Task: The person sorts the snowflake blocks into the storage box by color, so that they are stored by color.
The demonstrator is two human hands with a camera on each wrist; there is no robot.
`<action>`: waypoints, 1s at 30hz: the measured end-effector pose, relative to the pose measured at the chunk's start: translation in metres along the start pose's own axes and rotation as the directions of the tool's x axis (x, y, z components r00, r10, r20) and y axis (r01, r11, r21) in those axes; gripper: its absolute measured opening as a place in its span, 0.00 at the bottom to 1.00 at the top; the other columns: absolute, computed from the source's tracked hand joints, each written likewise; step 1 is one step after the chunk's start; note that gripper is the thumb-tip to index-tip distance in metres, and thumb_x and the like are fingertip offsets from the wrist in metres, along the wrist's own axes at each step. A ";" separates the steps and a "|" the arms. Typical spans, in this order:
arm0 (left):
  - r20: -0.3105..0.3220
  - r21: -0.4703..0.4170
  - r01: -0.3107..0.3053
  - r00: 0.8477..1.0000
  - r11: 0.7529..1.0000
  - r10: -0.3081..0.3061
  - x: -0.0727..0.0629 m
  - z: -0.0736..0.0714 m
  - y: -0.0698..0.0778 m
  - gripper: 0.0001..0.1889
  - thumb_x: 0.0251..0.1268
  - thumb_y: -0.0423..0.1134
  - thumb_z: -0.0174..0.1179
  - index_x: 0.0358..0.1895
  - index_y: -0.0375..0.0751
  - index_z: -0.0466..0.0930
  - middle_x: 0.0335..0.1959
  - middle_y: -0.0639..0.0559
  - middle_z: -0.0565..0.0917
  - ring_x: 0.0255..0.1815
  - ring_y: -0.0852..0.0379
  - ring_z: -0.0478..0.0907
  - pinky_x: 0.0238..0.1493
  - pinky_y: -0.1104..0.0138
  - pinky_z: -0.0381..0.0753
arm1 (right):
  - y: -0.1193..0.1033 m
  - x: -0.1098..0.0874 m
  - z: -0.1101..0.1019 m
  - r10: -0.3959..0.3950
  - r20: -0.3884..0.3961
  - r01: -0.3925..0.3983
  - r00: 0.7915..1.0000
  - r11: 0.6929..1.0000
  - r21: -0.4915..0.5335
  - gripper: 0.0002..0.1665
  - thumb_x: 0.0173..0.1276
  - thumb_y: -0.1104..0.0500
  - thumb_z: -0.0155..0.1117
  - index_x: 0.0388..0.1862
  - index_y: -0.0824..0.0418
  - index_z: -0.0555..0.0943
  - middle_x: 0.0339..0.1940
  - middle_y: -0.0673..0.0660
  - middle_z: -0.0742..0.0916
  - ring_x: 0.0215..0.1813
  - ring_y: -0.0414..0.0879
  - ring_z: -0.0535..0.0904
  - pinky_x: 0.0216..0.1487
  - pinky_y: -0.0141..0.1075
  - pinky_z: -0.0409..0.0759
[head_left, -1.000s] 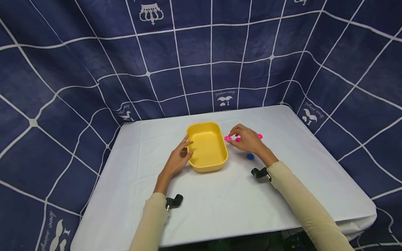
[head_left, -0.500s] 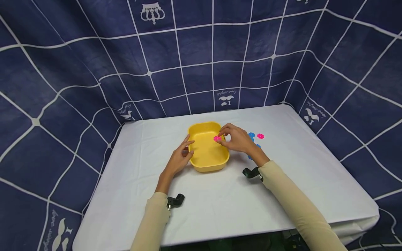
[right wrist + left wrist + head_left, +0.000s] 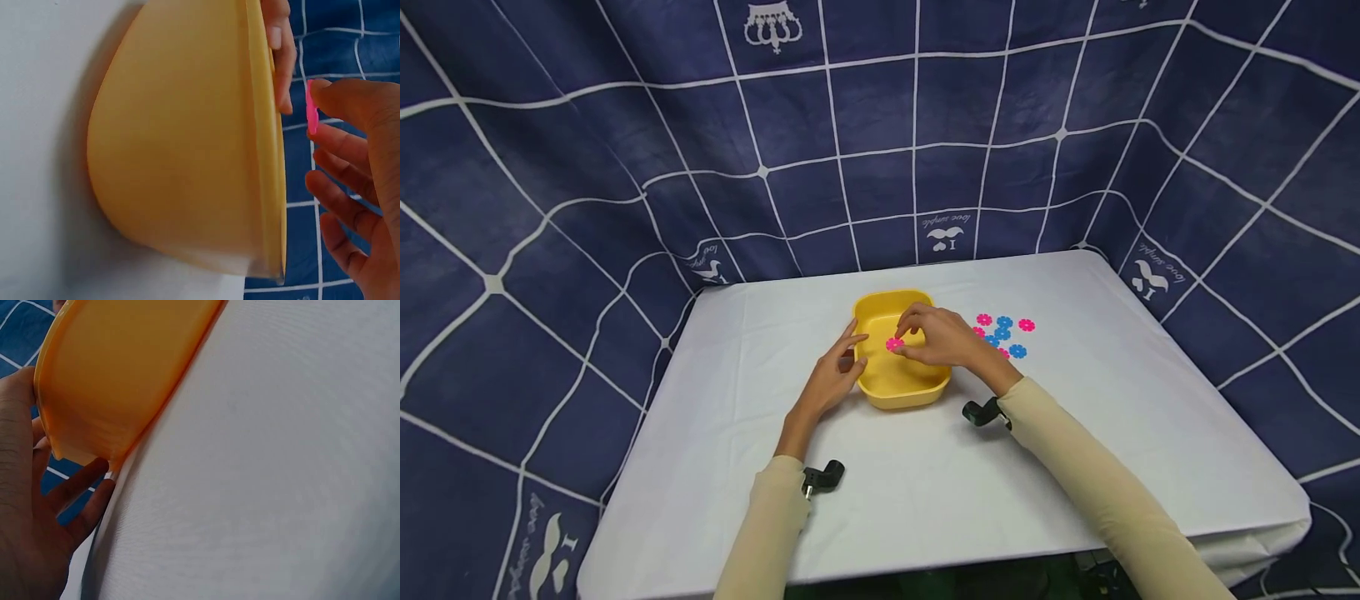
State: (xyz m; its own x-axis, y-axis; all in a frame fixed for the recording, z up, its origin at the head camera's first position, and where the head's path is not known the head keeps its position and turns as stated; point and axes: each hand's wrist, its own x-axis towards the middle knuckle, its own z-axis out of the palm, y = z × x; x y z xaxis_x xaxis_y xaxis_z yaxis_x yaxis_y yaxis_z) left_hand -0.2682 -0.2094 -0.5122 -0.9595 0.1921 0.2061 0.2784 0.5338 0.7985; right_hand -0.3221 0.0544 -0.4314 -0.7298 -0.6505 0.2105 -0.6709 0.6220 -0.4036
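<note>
In the head view a yellow plastic tray sits on the white-covered table. My left hand holds its left rim; the left wrist view shows the thumb at the rim and other fingers along the tray's outer wall. My right hand is over the tray's right part, pinching a pink flower-shaped piece between thumb and fingertip. In the right wrist view that pink piece is edge-on, above the rim level, with the remaining fingers loosely bent. The forearm hides part of the tray's right side.
Right of the tray lie loose pink flower pieces and blue flower pieces, several in all. A dark blue curtain with white lines hangs behind the table and along both sides.
My right hand has moved left from beside the loose pieces to over the tray, carrying the pink flower piece. More of the pieces on the table now show. The left hand stays at the rim.
</note>
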 end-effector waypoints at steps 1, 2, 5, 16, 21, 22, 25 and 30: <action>0.002 -0.001 -0.002 1.000 1.000 0.002 0.000 -0.001 0.000 0.27 0.82 0.42 0.59 0.80 0.50 0.72 0.89 0.69 0.53 0.70 0.45 0.78 0.69 0.53 0.82 | -0.003 0.003 0.000 -0.014 0.021 0.014 1.000 1.000 -0.011 0.16 0.68 0.44 0.77 0.49 0.52 0.92 0.57 0.50 0.87 0.52 0.48 0.85 0.53 0.43 0.86; 0.003 -0.003 -0.004 1.000 1.000 0.004 0.000 -0.001 0.000 0.27 0.82 0.42 0.59 0.80 0.50 0.72 0.89 0.68 0.52 0.70 0.45 0.78 0.69 0.52 0.82 | -0.005 0.005 0.001 -0.028 0.041 0.029 0.999 0.999 -0.024 0.16 0.68 0.44 0.77 0.48 0.52 0.92 0.56 0.50 0.87 0.52 0.47 0.85 0.52 0.42 0.86; 0.005 -0.016 -0.018 1.000 1.000 0.018 0.000 -0.002 -0.002 0.27 0.82 0.42 0.59 0.80 0.49 0.72 0.89 0.66 0.53 0.70 0.45 0.78 0.69 0.52 0.82 | -0.010 0.013 0.001 -0.067 0.101 0.073 0.993 0.996 -0.057 0.15 0.68 0.45 0.77 0.48 0.52 0.92 0.54 0.49 0.87 0.52 0.47 0.84 0.52 0.40 0.86; 0.023 -0.043 -0.011 1.000 0.999 0.012 -0.001 -0.004 -0.002 0.27 0.82 0.43 0.59 0.80 0.54 0.71 0.89 0.68 0.51 0.71 0.45 0.77 0.71 0.52 0.80 | -0.016 0.039 0.004 -0.118 0.304 0.165 0.945 0.978 -0.132 0.16 0.71 0.44 0.74 0.51 0.51 0.91 0.56 0.51 0.88 0.53 0.48 0.85 0.55 0.42 0.84; 0.013 -0.040 -0.009 1.000 0.999 0.009 -0.002 -0.003 -0.004 0.27 0.82 0.45 0.59 0.80 0.55 0.71 0.89 0.68 0.51 0.72 0.46 0.77 0.71 0.52 0.80 | -0.016 0.048 0.007 -0.125 0.375 0.195 0.919 0.969 -0.155 0.16 0.71 0.43 0.74 0.50 0.49 0.91 0.56 0.49 0.88 0.53 0.46 0.85 0.54 0.41 0.84; 0.012 -0.037 -0.002 1.000 0.999 0.003 -0.002 -0.003 -0.005 0.27 0.82 0.45 0.59 0.80 0.55 0.71 0.89 0.69 0.51 0.72 0.46 0.77 0.72 0.52 0.80 | -0.017 0.050 0.008 -0.129 0.393 0.205 0.910 0.966 -0.157 0.16 0.71 0.43 0.74 0.50 0.49 0.91 0.56 0.49 0.88 0.53 0.45 0.85 0.54 0.41 0.84; 0.009 -0.041 0.002 1.000 0.999 -0.002 -0.002 -0.003 -0.006 0.27 0.82 0.46 0.59 0.80 0.55 0.71 0.89 0.70 0.51 0.72 0.47 0.77 0.72 0.53 0.80 | -0.019 0.054 0.010 -0.142 0.442 0.236 0.886 0.957 -0.167 0.16 0.71 0.42 0.74 0.51 0.49 0.91 0.56 0.48 0.88 0.52 0.45 0.85 0.54 0.41 0.84; 0.007 -0.044 -0.010 1.000 0.999 0.011 -0.001 -0.002 -0.006 0.27 0.83 0.47 0.59 0.80 0.57 0.71 0.89 0.71 0.51 0.72 0.47 0.77 0.71 0.53 0.80 | -0.024 0.064 0.010 -0.165 0.509 0.286 0.845 0.943 -0.170 0.17 0.70 0.44 0.75 0.51 0.50 0.90 0.55 0.49 0.87 0.50 0.45 0.84 0.54 0.42 0.85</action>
State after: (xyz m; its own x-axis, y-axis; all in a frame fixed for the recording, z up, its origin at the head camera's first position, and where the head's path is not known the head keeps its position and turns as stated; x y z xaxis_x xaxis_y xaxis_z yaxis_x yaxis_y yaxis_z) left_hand -0.2693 -0.2149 -0.5162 -0.9562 0.2032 0.2108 0.2861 0.4949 0.8205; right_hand -0.3512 -0.0064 -0.4167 -0.4388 -0.8739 -0.2093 -0.8639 0.4743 -0.1692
